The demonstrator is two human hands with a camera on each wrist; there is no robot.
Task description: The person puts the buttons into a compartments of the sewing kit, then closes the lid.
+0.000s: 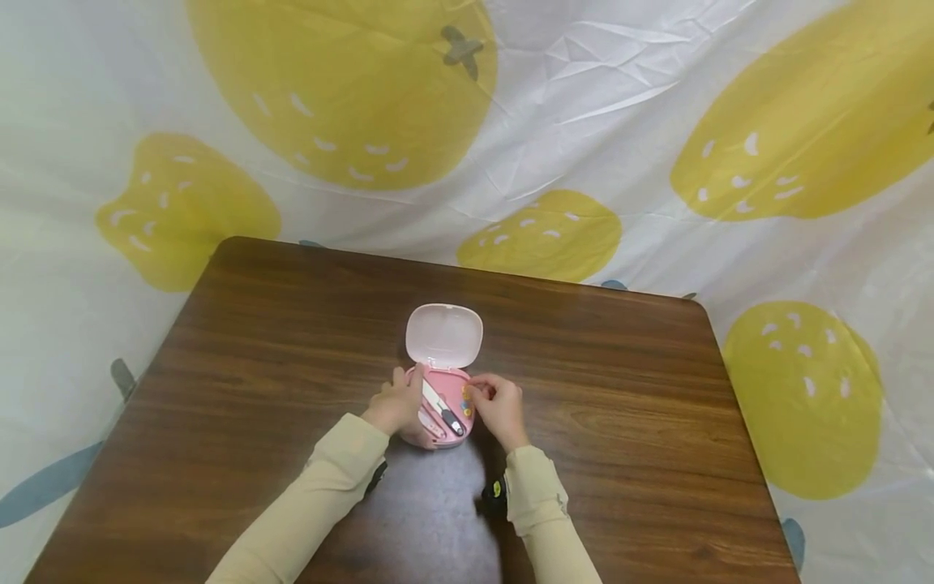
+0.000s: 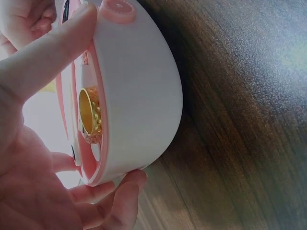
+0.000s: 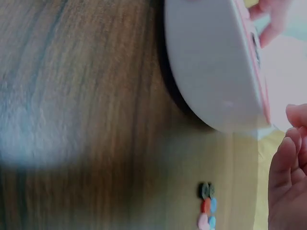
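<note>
A pink-and-white sewing box [image 1: 452, 375] stands on the table with its pale lid [image 1: 444, 335] raised. My left hand [image 1: 397, 403] grips its left side; in the left wrist view the thumb [image 2: 53, 50] lies over the rim and the other fingers reach the far side. Inside lie a long white tool with a dark end [image 1: 441, 405], a slim pink tool [image 1: 432, 425] and small coloured buttons [image 1: 467, 402]. A gold thimble [image 2: 88, 112] shows near the rim. My right hand [image 1: 501, 408] has bent fingers at the right rim, beside the buttons; whether they pinch anything is unclear.
Small coloured round pieces [image 3: 206, 206] lie on the table beyond the box in the right wrist view. The dark wooden table [image 1: 627, 405] extends around the box. A white cloth with yellow fruit print [image 1: 540, 235] hangs behind the table.
</note>
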